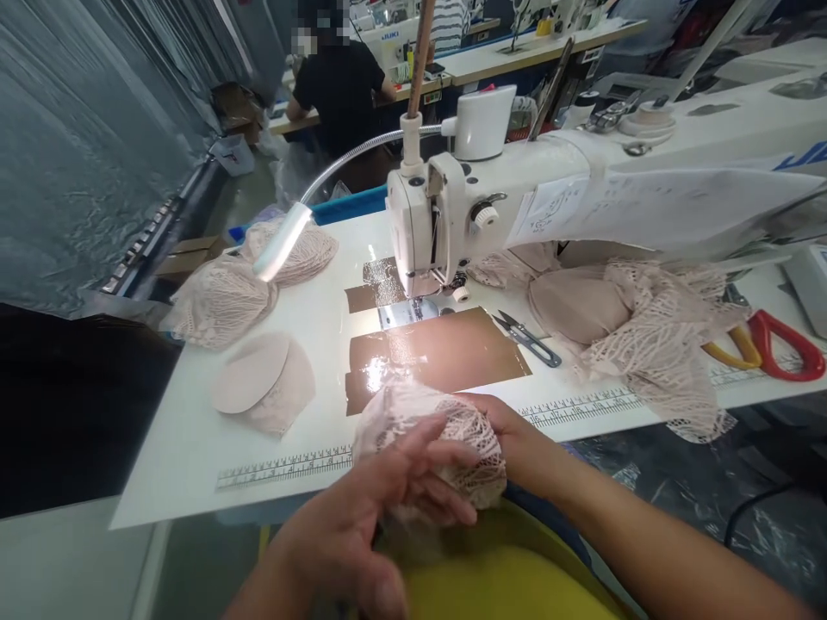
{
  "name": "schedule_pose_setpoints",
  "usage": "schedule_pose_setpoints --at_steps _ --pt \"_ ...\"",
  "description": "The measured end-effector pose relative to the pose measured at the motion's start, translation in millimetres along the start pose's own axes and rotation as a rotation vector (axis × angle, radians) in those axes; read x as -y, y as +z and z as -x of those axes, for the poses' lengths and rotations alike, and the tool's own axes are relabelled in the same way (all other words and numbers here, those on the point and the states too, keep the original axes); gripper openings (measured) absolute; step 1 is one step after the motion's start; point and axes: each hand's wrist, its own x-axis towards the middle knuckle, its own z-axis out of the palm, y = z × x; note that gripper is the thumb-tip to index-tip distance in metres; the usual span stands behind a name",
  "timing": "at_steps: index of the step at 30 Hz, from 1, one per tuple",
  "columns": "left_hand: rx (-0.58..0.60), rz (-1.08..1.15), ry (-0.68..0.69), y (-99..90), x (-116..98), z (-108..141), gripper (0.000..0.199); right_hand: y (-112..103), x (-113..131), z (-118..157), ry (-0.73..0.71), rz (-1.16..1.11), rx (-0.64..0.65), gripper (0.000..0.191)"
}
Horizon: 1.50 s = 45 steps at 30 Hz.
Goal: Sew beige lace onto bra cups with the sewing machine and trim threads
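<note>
A beige lace cup piece (394, 413) is held at the table's front edge, below the sewing machine. My right hand (494, 422) grips it from behind on its right side, most of the fingers hidden by the lace. Across the front of the lace lies my left hand (394, 499), its fingers spread and slightly blurred, thumb apart. Beyond the hands, brown glossy sheets (439, 349) lie around the machine's needle area (419, 306). A round beige pad on a lace piece (258, 379) rests to the left.
Stacked lace cups (223, 297) stand at the back left. Thread snips (530, 340) lie right of the brown sheets, near more lace fabric (652, 327) and red-handled scissors (785, 349). A ruler strip (284, 469) runs along the front edge. A person (339, 86) sits beyond.
</note>
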Motion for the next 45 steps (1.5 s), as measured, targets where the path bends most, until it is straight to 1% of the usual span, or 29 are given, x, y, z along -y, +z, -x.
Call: schedule_pose_setpoints --at_steps 1,2,3,6,7,8,9,10,12,14,16,18,22,24,26,28,31,33,35,36,37,38,39,40,41,42,43,44,45 --pt "0.019 0.033 0.013 1.6 -1 -1 0.101 0 -2 -1 0.038 -0.112 0.078 0.021" --pt "-0.009 0.042 0.027 0.8 -2 -2 0.104 -1 -2 -2 0.055 -0.197 0.152 0.023" --pt "-0.075 0.021 0.049 -1.9 -3 -3 0.102 -1 -2 -2 0.054 -0.256 0.218 0.025" --pt "-0.359 -0.154 0.109 -16.1 -4 -5 0.091 -3 0 -1 0.031 -0.325 0.363 0.028" --pt "-0.393 -0.192 0.076 -20.6 -4 -7 0.09 -4 1 -1 0.031 -0.332 0.393 0.029" --pt "-0.376 -0.193 0.01 -24.4 -2 -8 0.09 -4 1 -1 0.032 -0.336 0.398 0.029" --pt "-0.319 -0.159 -0.079 -27.1 -1 -9 0.087 -4 1 -1 0.027 -0.334 0.371 0.028" --pt "-0.251 -0.105 -0.168 -28.7 1 -10 0.081 -4 0 -2 0.013 -0.322 0.303 0.028" --pt "-0.185 -0.023 -0.259 -29.2 5 -11 0.061 -6 -3 -3 -0.057 -0.258 0.071 0.029" --pt "-0.232 -0.008 -0.228 -27.4 9 -9 0.047 -8 -6 -5 -0.162 -0.161 -0.181 0.034" --pt "-0.289 -0.009 -0.177 -24.7 11 -8 0.041 -12 -9 -5 -0.237 -0.073 -0.327 0.035" --pt "-0.355 0.003 -0.148 -21.6 14 -6 0.039 -15 -9 -5 -0.246 0.006 -0.345 0.03" --pt "-0.585 0.128 -0.122 -15.2 19 -9 0.04 -18 -7 -1 -0.171 0.052 -0.185 0.039" --pt "-0.681 0.28 -0.097 -12.2 20 -13 0.038 -17 -6 0 -0.177 0.057 -0.163 0.034" --pt "-0.694 0.477 -0.067 -9.2 20 -19 0.042 -14 -5 0 -0.216 0.072 -0.232 0.03" --pt "-0.647 0.641 -0.01 -4.5 20 -24 0.051 -10 -5 -3 -0.255 0.04 -0.333 0.032" --pt "-0.576 0.723 0.065 7.6 26 -29 0.062 -3 -8 -9 -0.251 -0.075 -0.415 0.033" --pt "-0.588 0.658 0.026 16.6 33 -28 0.054 -1 -9 -14 -0.217 -0.168 -0.419 0.033" --pt "-0.616 0.516 -0.03 21.4 38 -22 0.028 -3 -8 -17 -0.201 -0.292 -0.426 0.032" --pt "-0.603 0.429 -0.053 21.1 39 -17 0.011 -7 -7 -18 -0.207 -0.352 -0.436 0.03" --pt "-0.555 0.334 -0.076 18.8 37 -11 0.007 -10 -4 -18 -0.22 -0.396 -0.445 0.028" --pt "-0.473 0.237 -0.082 14.8 33 -4 0.022 -15 -2 -18 -0.234 -0.413 -0.444 0.025" --pt "-0.386 0.134 -0.094 9.7 27 3 0.031 -18 2 -16 -0.239 -0.395 -0.416 0.023" --pt "-0.31 0.029 -0.081 4.0 19 10 0.033 -21 6 -15 -0.231 -0.344 -0.36 0.021" --pt "-0.295 -0.077 -0.024 -1.6 10 14 0.028 -22 9 -13 -0.216 -0.268 -0.28 0.019" --pt "-0.388 -0.191 0.038 -6.4 0 17 0.015 -21 13 -12 -0.197 -0.177 -0.188 0.016" --pt "-0.481 -0.311 0.082 -10.1 -9 16 0.017 -18 17 -11 -0.178 -0.081 -0.09 0.014" --pt "-0.555 -0.441 0.097 -12.8 -17 14 0.042 -14 20 -10 -0.166 0.007 -0.002 0.011" --pt "-0.586 -0.557 0.067 -14.4 -23 9 0.063 -9 23 -9 -0.163 0.085 0.069 0.01"
